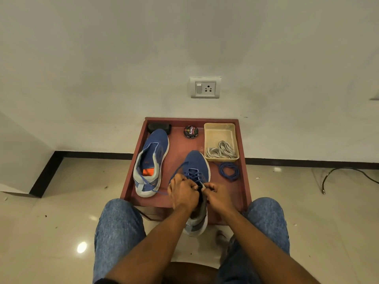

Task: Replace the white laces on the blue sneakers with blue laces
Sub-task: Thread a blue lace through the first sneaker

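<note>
Two blue sneakers lie on a red-brown tray table [245, 181]. The right sneaker [196, 162] points away from me, its heel past the table's near edge, and a blue lace [191, 173] crisscrosses its eyelets. My left hand [181, 192] and my right hand [218, 194] meet over its upper eyelets, each pinching the blue lace. A loose end of that lace trails left toward the left sneaker [151, 160], which has no lace in it. A second blue lace [229, 171] lies coiled at the right. White laces [221, 151] sit in a beige basket [211, 136].
A round shoe-polish tin [191, 132] and a black brush [159, 128] sit at the back of the table. A wall socket [205, 87] is behind. My knees in jeans flank the table. A black cable [346, 173] lies on the floor at right.
</note>
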